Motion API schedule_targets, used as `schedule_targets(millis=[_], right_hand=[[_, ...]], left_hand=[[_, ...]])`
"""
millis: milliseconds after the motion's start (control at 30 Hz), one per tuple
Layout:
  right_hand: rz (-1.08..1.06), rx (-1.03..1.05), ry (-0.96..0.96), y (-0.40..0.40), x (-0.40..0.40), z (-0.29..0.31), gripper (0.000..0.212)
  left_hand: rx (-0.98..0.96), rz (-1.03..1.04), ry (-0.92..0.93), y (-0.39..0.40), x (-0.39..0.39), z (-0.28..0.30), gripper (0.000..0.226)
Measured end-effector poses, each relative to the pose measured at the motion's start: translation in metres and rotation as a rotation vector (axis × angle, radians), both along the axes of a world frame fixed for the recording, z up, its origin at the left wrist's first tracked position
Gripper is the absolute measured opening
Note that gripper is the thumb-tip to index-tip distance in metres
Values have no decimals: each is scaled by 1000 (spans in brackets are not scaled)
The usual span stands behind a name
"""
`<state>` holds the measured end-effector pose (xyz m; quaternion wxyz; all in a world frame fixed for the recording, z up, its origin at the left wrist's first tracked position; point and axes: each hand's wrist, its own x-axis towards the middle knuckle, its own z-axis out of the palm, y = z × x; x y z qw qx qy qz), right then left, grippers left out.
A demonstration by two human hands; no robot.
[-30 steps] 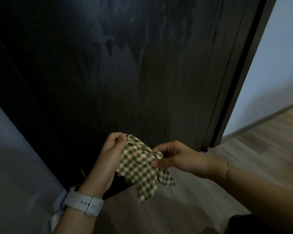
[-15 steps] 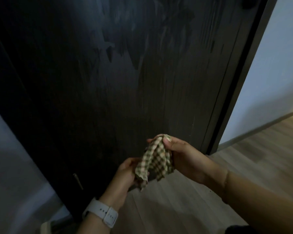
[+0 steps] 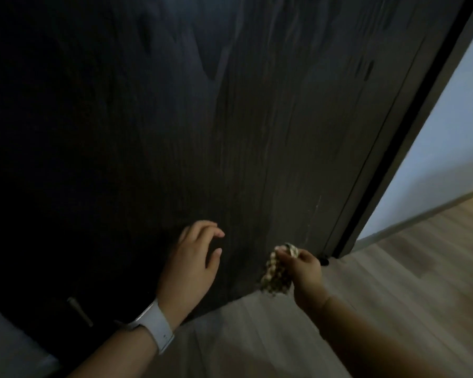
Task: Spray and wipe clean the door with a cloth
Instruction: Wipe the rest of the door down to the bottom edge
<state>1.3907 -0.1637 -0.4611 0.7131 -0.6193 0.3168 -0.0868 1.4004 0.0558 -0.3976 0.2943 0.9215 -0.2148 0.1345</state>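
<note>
A dark wood-grain door fills most of the view, with pale wet streaks across its upper part. My right hand holds a bunched green-and-cream checked cloth low against the door near its bottom right corner. My left hand, with a white watch on the wrist, hovers in front of the lower door with its fingers spread and holding nothing. No spray bottle is in view.
The door's edge and frame run down the right side, with a pale wall beyond. Light wooden flooring spreads below and to the right. A small metal pin shows near the door's bottom left.
My left hand has let go of the cloth and lifted toward the door with fingers spread. My right hand has carried the bunched cloth down and right to the door's lower corner.
</note>
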Motion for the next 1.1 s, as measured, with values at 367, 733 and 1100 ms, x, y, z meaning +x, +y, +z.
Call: schedule_targets(millis=[367,733,1100], right_hand=[[-460,573,24,28,77,-108,31],[-678,746,-85,71,107,-56,24],[-718,520,-168,69,114,-71,12]], left_hand=[[815,69,-426,-20,91,-35,119],[947,215,-558,-25,91,-42,119],[942,176,-592,-24,93,-41,119]])
